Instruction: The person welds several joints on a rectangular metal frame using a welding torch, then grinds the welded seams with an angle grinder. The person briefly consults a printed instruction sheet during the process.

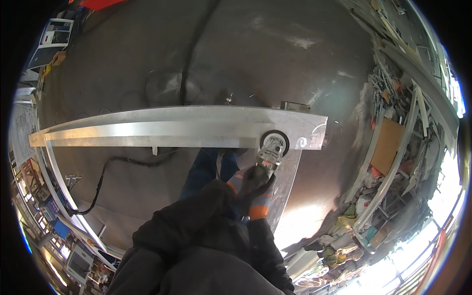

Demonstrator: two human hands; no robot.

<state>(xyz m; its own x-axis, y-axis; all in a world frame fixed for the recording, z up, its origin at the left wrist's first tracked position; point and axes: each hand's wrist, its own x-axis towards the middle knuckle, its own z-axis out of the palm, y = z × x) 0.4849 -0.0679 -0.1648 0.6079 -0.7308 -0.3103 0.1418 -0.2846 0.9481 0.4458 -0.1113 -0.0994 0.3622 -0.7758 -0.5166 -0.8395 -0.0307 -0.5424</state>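
Note:
An angle grinder (269,157) with a round disc rests over the right end of a long silvery metal beam (162,129). The disc lies on or just above the flat face near the corner joint; I cannot tell which. My right hand (264,189), in a dark glove with an orange and grey cuff, wraps the grinder's body from the near side. Close against it, my left hand (245,184), gloved alike, is closed on the grinder's rear part. The fingers of both hands are partly hidden. A second metal bar (287,184) runs from the corner toward me.
Another bar (69,184) joins the beam's left end. A black cable (101,179) curves across the floor at left. Metal offcuts and scrap (388,93), with a brown board (388,146), are heaped at right. A small block (295,105) sits behind the beam.

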